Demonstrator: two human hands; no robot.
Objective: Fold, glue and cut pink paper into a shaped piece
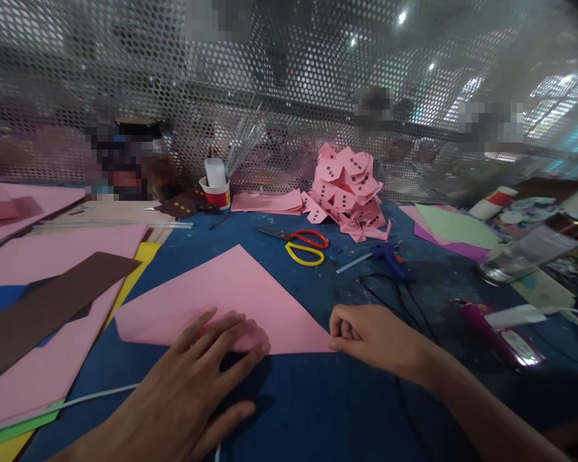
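A folded pink paper sheet [231,295] lies on the blue table [318,410] in front of me. My left hand [192,385] lies flat with fingers spread, its fingertips pressing the sheet's near edge. My right hand [370,333] is curled closed at the sheet's right corner, pinching or pressing that corner with fingertips tucked under.
Red and yellow scissors [303,247] lie beyond the sheet, and a blue glue gun [388,256] with its black cord sits to the right. A pile of pink cut-outs [347,189], a red cup [216,189], paper stacks at the left [52,301] and a mesh wall [289,83] surround.
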